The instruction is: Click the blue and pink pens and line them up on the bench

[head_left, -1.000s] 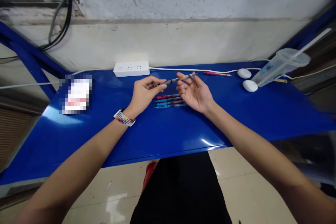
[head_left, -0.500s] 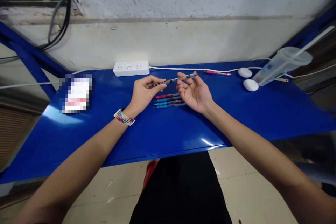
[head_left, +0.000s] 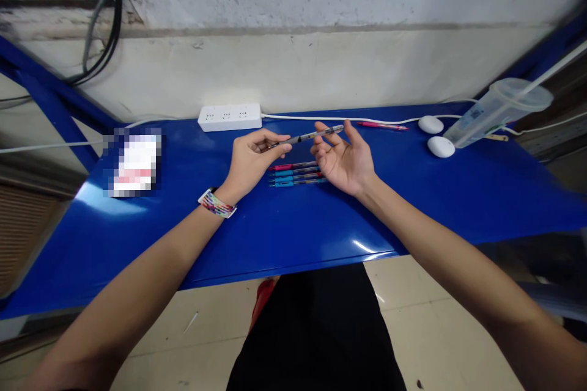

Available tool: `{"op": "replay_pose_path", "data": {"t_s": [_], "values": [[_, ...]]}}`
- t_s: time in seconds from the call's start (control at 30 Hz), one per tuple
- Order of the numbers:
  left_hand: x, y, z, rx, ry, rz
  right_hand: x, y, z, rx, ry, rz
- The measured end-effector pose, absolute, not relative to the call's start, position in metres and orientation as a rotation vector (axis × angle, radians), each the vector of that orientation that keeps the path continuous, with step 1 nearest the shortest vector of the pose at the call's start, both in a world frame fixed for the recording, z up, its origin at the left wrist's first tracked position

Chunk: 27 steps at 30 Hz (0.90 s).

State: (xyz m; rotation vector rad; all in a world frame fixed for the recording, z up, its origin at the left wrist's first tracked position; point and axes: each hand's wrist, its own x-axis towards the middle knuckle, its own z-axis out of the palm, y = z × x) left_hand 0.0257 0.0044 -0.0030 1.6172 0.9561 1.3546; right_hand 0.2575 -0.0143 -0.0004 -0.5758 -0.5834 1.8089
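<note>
My left hand, a colourful woven band on its wrist, pinches a slim dark-and-clear pen between thumb and fingers. The pen is held slightly above the table, its right end tilted up. My right hand is palm up beside that end, fingers spread and thumb apart; whether a fingertip touches the pen is unclear. Below, a pink-gripped pen and two blue-gripped pens, the upper one and the lower one, lie in a row. My right hand partly covers their right ends.
A white power strip sits on the blue table against the wall. A pink pen lies near its cable. At right are two white rounded objects, one behind and one in front, and a clear cup with a straw.
My right thumb has moved away from the pen's right end, and the right hand has shifted slightly right. My left hand keeps its pinch on the pen.
</note>
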Motion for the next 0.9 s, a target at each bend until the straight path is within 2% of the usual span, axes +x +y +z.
{"op": "replay_pose_path", "data": {"t_s": [0.9], "values": [[0.025, 0.004, -0.002, 1.611, 0.939, 1.379, 0.26, -0.016, 0.004, -0.585, -0.549, 1.778]]}}
